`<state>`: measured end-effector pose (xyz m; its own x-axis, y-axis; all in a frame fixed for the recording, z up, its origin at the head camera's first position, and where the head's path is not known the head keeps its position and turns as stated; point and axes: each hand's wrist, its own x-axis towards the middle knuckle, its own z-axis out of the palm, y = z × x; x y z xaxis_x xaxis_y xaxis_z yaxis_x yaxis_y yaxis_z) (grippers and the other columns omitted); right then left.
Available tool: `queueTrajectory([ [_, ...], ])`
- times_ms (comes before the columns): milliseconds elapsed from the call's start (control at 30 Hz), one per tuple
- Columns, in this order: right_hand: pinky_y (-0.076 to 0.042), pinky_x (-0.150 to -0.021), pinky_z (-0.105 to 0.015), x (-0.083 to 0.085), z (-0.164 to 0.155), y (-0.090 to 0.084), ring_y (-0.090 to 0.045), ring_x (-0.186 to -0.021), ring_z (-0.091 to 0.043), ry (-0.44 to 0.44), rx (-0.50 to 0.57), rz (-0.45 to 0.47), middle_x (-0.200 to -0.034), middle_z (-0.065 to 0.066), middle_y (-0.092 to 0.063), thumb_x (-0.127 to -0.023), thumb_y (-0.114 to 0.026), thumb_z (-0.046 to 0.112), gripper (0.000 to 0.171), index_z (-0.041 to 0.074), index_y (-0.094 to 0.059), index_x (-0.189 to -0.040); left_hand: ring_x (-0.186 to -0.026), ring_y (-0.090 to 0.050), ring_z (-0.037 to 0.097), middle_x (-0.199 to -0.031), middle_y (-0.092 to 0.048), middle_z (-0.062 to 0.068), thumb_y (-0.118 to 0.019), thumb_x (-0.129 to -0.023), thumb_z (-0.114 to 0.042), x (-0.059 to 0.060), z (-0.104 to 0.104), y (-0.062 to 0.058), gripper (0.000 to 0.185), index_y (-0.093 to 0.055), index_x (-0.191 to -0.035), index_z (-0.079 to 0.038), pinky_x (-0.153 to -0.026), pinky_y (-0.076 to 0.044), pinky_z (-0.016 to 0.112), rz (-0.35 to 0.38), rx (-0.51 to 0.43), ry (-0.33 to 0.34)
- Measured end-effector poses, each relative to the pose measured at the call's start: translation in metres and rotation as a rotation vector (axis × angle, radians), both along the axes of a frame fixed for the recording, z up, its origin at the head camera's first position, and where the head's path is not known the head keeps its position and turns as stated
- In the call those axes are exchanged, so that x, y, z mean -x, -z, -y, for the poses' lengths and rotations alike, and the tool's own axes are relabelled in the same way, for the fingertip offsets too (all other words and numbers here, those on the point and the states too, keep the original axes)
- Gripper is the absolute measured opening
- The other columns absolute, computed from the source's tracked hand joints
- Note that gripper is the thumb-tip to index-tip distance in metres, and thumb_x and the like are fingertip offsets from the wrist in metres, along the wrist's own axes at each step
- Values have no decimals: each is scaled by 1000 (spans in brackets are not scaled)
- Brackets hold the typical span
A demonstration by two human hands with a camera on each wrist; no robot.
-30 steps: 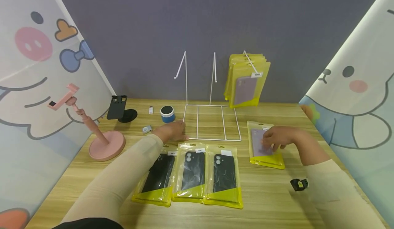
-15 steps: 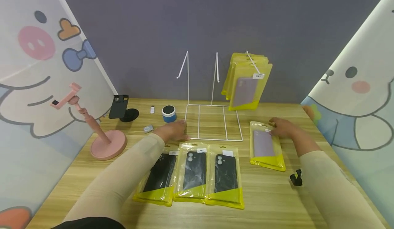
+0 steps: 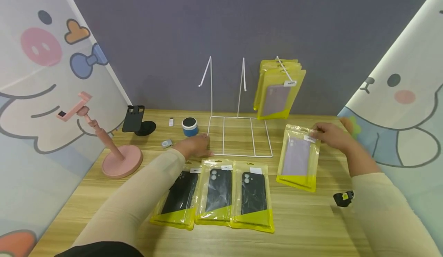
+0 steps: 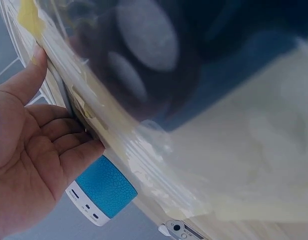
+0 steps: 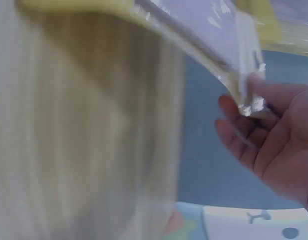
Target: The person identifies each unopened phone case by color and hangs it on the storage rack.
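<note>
My right hand pinches the top right corner of a yellow-edged clear pouch with a lilac phone case in it. The pouch tilts up, its face toward me. In the right wrist view, thumb and fingers meet at that corner. My left hand grips the front left corner of a white wire display rack, fingers curled at the wire. More pouches with lilac cases hang from the rack's right hook. Three pouched black phone cases lie in a row before the rack.
A blue round speaker stands just behind my left hand. Further left are a black phone stand, a pink phone stand and a small grey gadget. The rack's left and middle hooks carry nothing. Printed panels flank the table.
My right hand has gone from above the lilac-case pouch to its top corner and lifted that end off the table. My left hand has stayed at the rack's corner.
</note>
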<state>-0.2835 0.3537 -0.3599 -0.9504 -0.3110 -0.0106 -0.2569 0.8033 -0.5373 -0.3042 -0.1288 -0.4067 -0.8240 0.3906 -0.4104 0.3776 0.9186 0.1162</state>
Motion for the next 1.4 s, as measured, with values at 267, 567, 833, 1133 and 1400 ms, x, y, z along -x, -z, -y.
queueTrajectory([
  [267,-48,-70,-22,-21,20,-43,-56,-83,-13,43,275,-105,-90,-1,-62,-102,-55,22,23,1,-61,-109,-150,-17,34,-162,-16,21,-53,-98,-51,-1,1,-1,84,-22,-154,3,-124,-18,43,-5,3,16],
  [567,-47,-69,-18,-42,48,-95,-57,-81,-16,6,289,-225,-90,-1,-64,-101,-57,21,19,5,-64,-108,-150,-18,35,-162,-18,22,-53,-98,-50,-1,0,-2,83,-23,-154,4,-124,-19,43,-11,-6,27],
  [833,-44,-69,-20,-44,70,-125,-52,-84,-16,14,345,-283,-96,-1,-61,-100,-58,25,23,6,-62,-113,-150,-18,34,-162,-17,21,-53,-98,-51,0,1,-1,83,-23,-154,3,-124,-18,43,-11,-1,26],
  [1133,-38,-68,-26,-27,86,-138,-46,-79,-17,55,321,-311,-89,-1,-57,-100,-57,36,28,11,-61,-112,-150,-19,35,-161,-19,22,-54,-98,-50,1,1,1,83,-24,-153,5,-124,-18,43,-22,5,35],
  [1400,-34,-61,-36,-2,98,-141,-41,-72,-23,172,150,-308,-82,-5,-48,-98,-50,53,46,14,-57,-121,-150,-18,35,-162,-18,21,-53,-98,-51,1,0,-1,83,-23,-154,4,-124,-18,43,-6,2,29],
])
